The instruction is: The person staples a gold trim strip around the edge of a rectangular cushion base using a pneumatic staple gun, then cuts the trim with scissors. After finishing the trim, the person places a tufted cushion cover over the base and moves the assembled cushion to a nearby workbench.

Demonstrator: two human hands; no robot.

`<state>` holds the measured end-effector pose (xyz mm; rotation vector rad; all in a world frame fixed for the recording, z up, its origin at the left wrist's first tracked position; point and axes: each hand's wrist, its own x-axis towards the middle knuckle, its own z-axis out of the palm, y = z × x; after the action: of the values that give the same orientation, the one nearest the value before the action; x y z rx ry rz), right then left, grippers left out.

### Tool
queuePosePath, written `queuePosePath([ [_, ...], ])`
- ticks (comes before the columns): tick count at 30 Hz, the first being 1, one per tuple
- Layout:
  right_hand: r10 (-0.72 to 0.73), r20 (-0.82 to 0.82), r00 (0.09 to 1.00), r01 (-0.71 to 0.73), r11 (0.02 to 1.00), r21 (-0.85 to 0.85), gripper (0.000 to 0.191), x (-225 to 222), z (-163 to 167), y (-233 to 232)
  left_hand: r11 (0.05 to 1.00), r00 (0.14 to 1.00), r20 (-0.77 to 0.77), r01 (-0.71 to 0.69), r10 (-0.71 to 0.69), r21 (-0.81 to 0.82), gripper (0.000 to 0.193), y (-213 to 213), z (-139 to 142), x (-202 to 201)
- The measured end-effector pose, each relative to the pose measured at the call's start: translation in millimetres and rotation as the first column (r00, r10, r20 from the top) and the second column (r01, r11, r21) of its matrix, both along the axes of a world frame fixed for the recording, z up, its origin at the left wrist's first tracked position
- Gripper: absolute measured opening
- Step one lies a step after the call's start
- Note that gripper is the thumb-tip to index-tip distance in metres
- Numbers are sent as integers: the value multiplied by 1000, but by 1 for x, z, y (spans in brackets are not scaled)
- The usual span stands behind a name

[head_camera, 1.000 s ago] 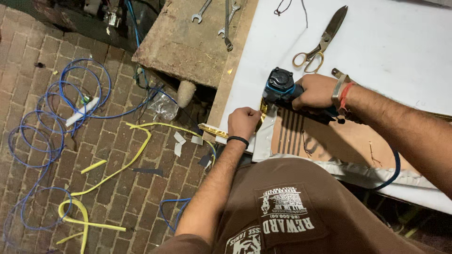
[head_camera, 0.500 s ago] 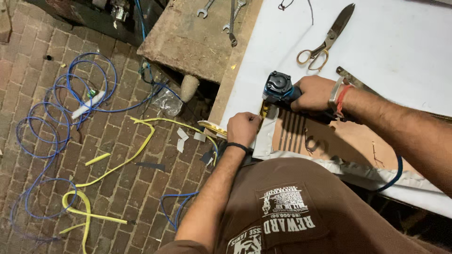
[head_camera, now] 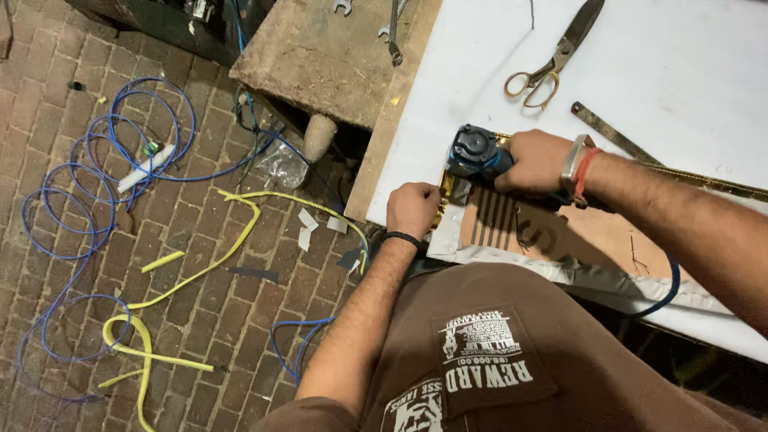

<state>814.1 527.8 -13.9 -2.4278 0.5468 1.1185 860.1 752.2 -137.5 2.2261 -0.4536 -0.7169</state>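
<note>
Right hand (head_camera: pixel 538 160) grips blue power tool (head_camera: pixel 474 154) on brown board (head_camera: pixel 560 236); left hand (head_camera: pixel 414 210) pinches gold trim strip (head_camera: pixel 439 210) at board corner; scissors (head_camera: pixel 554 58) on white table (head_camera: pixel 656 64).

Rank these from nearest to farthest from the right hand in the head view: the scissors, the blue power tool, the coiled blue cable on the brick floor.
1. Blue power tool: gripped in the right hand, at the white board's edge.
2. Scissors: lying on the white board, above the hand in the picture.
3. Coiled blue cable: on the brick floor, far off at the picture's left.
</note>
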Motion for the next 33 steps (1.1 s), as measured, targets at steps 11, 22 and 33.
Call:
queuePosePath([
  [11,-131,36,991,130,990,50,39,-30,-17,15,992,993,-57,104,-100,72,26,27,9,-6],
  [22,-113,158,981,98,990,101,42,-61,-31,5,995,995,72,58,-64,79,32,29,2,-27],
  [33,14,265,964,-49,991,124,44,-46,-45,2,980,977,201,-101,66,170,30,30,22,-58],
])
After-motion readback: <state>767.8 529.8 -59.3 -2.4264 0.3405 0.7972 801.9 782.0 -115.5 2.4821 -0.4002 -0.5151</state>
